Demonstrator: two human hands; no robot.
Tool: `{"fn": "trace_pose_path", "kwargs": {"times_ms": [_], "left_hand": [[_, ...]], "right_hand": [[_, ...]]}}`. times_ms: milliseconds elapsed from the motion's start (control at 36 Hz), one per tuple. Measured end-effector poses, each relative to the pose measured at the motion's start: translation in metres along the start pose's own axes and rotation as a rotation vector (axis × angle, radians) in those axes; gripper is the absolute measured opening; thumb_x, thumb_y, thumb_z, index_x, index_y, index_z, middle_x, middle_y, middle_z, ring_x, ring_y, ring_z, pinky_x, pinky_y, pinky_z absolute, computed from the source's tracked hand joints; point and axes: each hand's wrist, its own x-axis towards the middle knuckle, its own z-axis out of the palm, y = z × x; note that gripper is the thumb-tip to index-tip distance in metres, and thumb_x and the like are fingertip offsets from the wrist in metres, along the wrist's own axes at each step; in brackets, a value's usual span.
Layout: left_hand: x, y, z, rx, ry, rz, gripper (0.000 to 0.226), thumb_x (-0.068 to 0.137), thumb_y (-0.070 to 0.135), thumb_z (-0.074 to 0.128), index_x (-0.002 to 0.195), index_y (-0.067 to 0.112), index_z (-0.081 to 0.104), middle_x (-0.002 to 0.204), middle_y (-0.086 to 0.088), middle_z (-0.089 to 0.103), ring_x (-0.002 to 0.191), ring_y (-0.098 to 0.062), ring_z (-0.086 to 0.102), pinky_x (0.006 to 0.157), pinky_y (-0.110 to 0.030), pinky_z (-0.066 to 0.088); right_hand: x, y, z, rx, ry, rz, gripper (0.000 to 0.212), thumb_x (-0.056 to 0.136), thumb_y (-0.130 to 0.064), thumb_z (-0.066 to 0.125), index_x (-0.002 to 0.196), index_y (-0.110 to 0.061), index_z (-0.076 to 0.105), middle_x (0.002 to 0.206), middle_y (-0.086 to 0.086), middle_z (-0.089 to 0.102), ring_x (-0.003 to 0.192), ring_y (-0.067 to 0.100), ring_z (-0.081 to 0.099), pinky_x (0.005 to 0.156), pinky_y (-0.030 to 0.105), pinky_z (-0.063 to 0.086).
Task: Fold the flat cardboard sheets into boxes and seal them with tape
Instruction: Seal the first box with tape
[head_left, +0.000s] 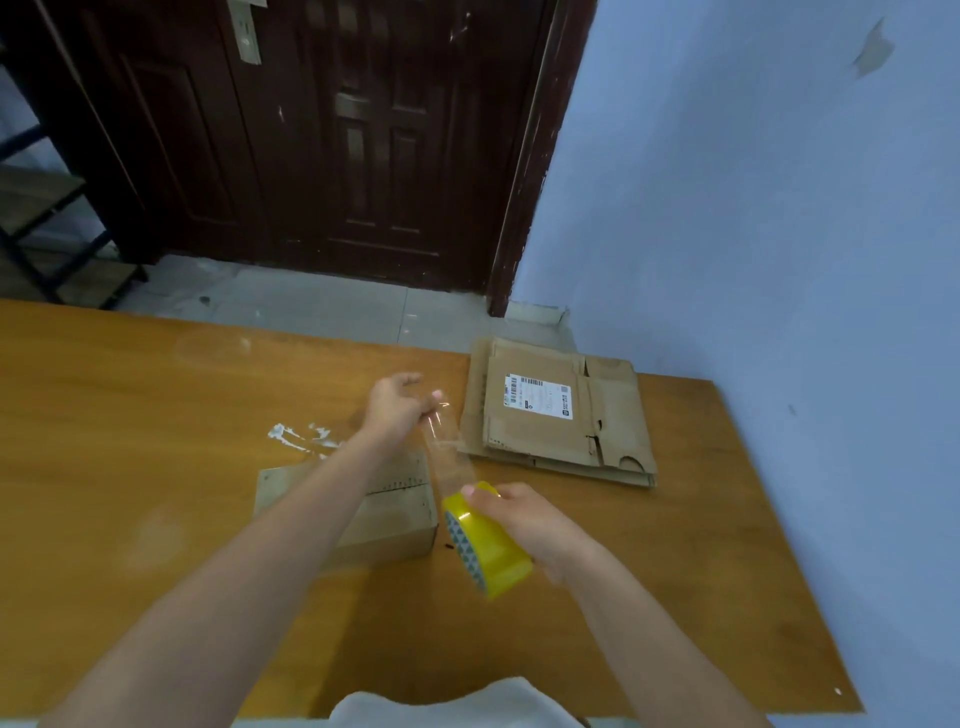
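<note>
**Tape drawn out above the folded box**

Your right hand (524, 514) grips the yellow tape roll (488, 540), fingers curled round its outer face, with the patterned core end turned toward you. Your left hand (397, 402) is raised farther from you and pinches the free end of the clear tape strip (447, 452), which runs taut between your two hands. The hands are well apart, joined only by that strip.

Take the folded cardboard box (384, 514) as your landmark. It sits on the wooden table (130, 415), partly hidden under your left forearm, its top flaps lying closed with a seam across them; what is inside cannot be seen. The tape roll hangs just to the right of the box, near its front corner, and the strip rises over the box's right edge. Behind the box and to its right lies the stack of flat cardboard sheets (561, 415), apart from it, with a white shipping label (537, 397) on the top sheet. Just behind the box's left side, white scraps of tape residue (298, 436) cling to the table. Beyond the table stands a dark wooden door (337, 140).
</note>
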Motion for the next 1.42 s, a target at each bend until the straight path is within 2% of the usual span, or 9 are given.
{"fn": "trace_pose_path", "kwargs": {"times_ms": [83, 194, 278, 389, 528, 667, 861, 1139, 1417], "left_hand": [[0.001, -0.006, -0.005, 0.078, -0.050, 0.049, 0.008, 0.088, 0.005, 0.063, 0.095, 0.005, 0.060, 0.042, 0.009, 0.060, 0.043, 0.000, 0.055, 0.052, -0.016, 0.045], [0.004, -0.019, -0.012, 0.203, -0.078, 0.114, 0.025, 0.092, 0.014, 0.058, 0.068, 0.019, 0.063, 0.045, 0.012, 0.060, 0.048, 0.000, 0.052, 0.064, -0.027, 0.043], [0.000, -0.027, -0.014, 0.369, -0.067, 0.153, 0.021, 0.091, 0.025, 0.060, 0.071, 0.024, 0.065, 0.053, 0.010, 0.062, 0.061, -0.010, 0.058, 0.066, -0.031, 0.045], [-0.009, -0.035, -0.012, 0.649, 0.060, 0.308, 0.023, 0.094, 0.032, 0.054, 0.086, 0.016, 0.068, 0.078, -0.006, 0.068, 0.079, -0.029, 0.060, 0.062, -0.035, 0.041], [-0.003, -0.047, -0.011, 0.579, 0.065, 0.340, 0.024, 0.095, 0.034, 0.053, 0.087, 0.017, 0.068, 0.081, -0.006, 0.069, 0.078, -0.028, 0.061, 0.063, -0.037, 0.046], [0.000, -0.054, -0.010, 0.548, 0.062, 0.325, 0.023, 0.096, 0.032, 0.051, 0.090, 0.016, 0.067, 0.078, -0.003, 0.066, 0.075, -0.026, 0.059, 0.063, -0.038, 0.046], [0.000, -0.055, -0.008, 0.520, 0.076, 0.257, 0.022, 0.096, 0.035, 0.051, 0.093, 0.020, 0.068, 0.077, 0.007, 0.060, 0.075, -0.017, 0.055, 0.055, -0.028, 0.032], [0.014, -0.056, -0.008, 0.277, 0.066, 0.097, 0.010, 0.088, 0.034, 0.063, 0.081, 0.028, 0.068, 0.075, 0.007, 0.065, 0.076, -0.016, 0.058, 0.076, -0.037, 0.048], [0.008, -0.046, -0.003, 0.423, 0.093, 0.045, 0.014, 0.091, 0.039, 0.058, 0.087, 0.031, 0.068, 0.079, 0.010, 0.063, 0.077, -0.012, 0.057, 0.058, -0.026, 0.033]], "right_hand": [[0.001, 0.014, 0.010, 0.013, -0.022, -0.003, 0.029, 0.094, -0.041, 0.050, 0.107, -0.016, 0.059, 0.091, -0.002, 0.062, 0.081, 0.012, 0.060, 0.072, 0.025, 0.047], [0.001, 0.027, 0.019, 0.027, -0.058, 0.028, 0.015, 0.095, -0.041, 0.047, 0.098, -0.029, 0.054, 0.092, -0.008, 0.058, 0.083, 0.006, 0.057, 0.070, 0.019, 0.045], [0.001, 0.033, 0.024, 0.031, -0.047, 0.045, 0.024, 0.095, -0.041, 0.048, 0.111, -0.024, 0.055, 0.102, -0.003, 0.061, 0.087, 0.008, 0.059, 0.070, 0.017, 0.045], [0.004, 0.040, 0.027, 0.078, -0.033, 0.045, 0.009, 0.097, -0.037, 0.047, 0.098, -0.030, 0.052, 0.095, -0.007, 0.060, 0.084, 0.005, 0.057, 0.071, 0.019, 0.045], [0.006, 0.045, 0.034, 0.105, -0.007, 0.032, 0.024, 0.095, -0.040, 0.048, 0.116, -0.027, 0.053, 0.108, -0.008, 0.059, 0.103, 0.012, 0.058, 0.088, 0.026, 0.046], [0.006, 0.047, 0.040, 0.093, -0.010, 0.006, 0.017, 0.095, -0.026, 0.052, 0.083, -0.020, 0.061, 0.076, -0.002, 0.060, 0.064, 0.006, 0.058, 0.061, 0.020, 0.046], [0.006, 0.055, 0.037, 0.057, 0.049, -0.038, 0.016, 0.092, -0.027, 0.058, 0.090, -0.013, 0.066, 0.080, 0.001, 0.064, 0.071, 0.012, 0.061, 0.065, 0.025, 0.048], [0.012, 0.057, 0.039, 0.069, 0.089, -0.059, 0.014, 0.093, -0.024, 0.058, 0.089, -0.012, 0.065, 0.079, 0.003, 0.062, 0.067, 0.012, 0.059, 0.060, 0.022, 0.047], [0.017, 0.061, 0.038, 0.100, 0.090, -0.059, 0.013, 0.093, -0.024, 0.057, 0.087, -0.014, 0.065, 0.076, -0.001, 0.063, 0.067, 0.011, 0.060, 0.059, 0.019, 0.047]]}}
